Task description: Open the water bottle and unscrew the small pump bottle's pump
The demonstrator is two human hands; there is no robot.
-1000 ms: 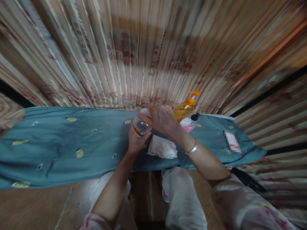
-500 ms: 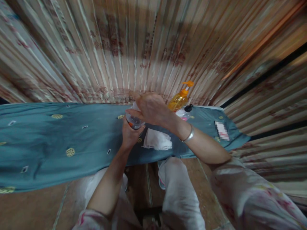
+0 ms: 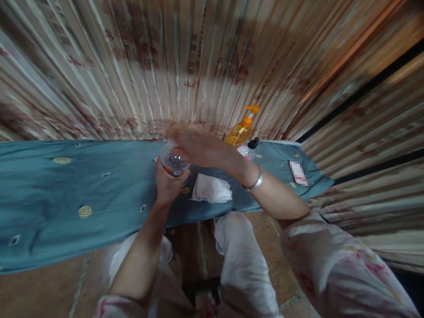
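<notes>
My left hand is wrapped round the lower part of a clear plastic bottle, which has an orange patch and a small white label near its base. Over the bottle's upper end lies my right hand, a silver bangle on its wrist. Its fingers are blurred and curl round the top, thumb along the near side. Something whitish shows beneath them, but I cannot make out what it is. A folded white cloth lies on the blue-green covered table, right of my left hand.
Behind my right forearm stand an orange pump bottle and a smaller clear bottle with a black top. A blurred-out flat item lies farther right. A pleated curtain hangs along the table's back edge.
The whole view has shifted, so the table items sit slightly more to the left. Both hands remain at the bottle, and the right hand is more blurred across its top.
</notes>
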